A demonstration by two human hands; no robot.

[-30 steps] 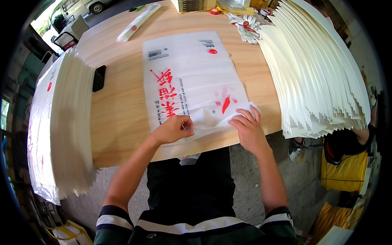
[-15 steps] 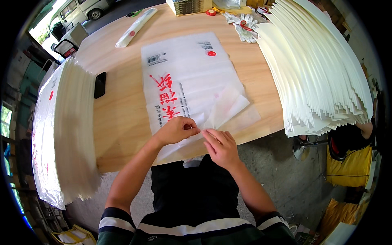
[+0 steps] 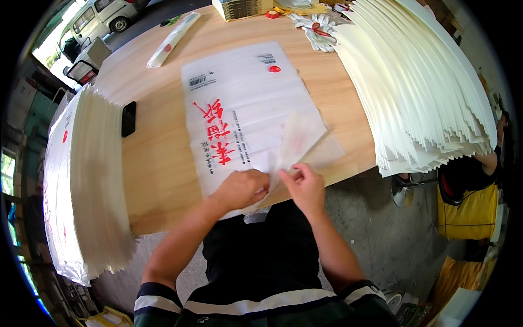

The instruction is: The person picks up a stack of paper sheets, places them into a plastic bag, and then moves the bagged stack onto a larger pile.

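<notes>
We see the printed plastic sheet (image 3: 256, 103) spread across the middle of the tabletop (image 3: 155, 180), its near end reaching the near edge, where both hands can meet it with bent elbows. The left hand (image 3: 242, 188) is curled at that edge, its fingers closed against the thumb; gathered film runs into them, so we judge that this pinch anchors the folded part. The right hand (image 3: 306, 188) is just beside it, thumb and forefinger narrow at the turned-back flap; whether film lies between those tips we cannot tell. The flap's near right corner is drawn inward, while a translucent layer lies flat beneath it. Toward the left edge stands a thick stack of film-wrapped sheets (image 3: 101, 180), with a black phone (image 3: 128, 119) just beside it; along the right edge fans a pile of white sheets (image 3: 414, 98). Probably they flank the middle so that it serves as working room. White gloves (image 3: 315, 31) and a rolled film bundle (image 3: 173, 41) lie toward the far edge, likely out of the hands' way.
</notes>
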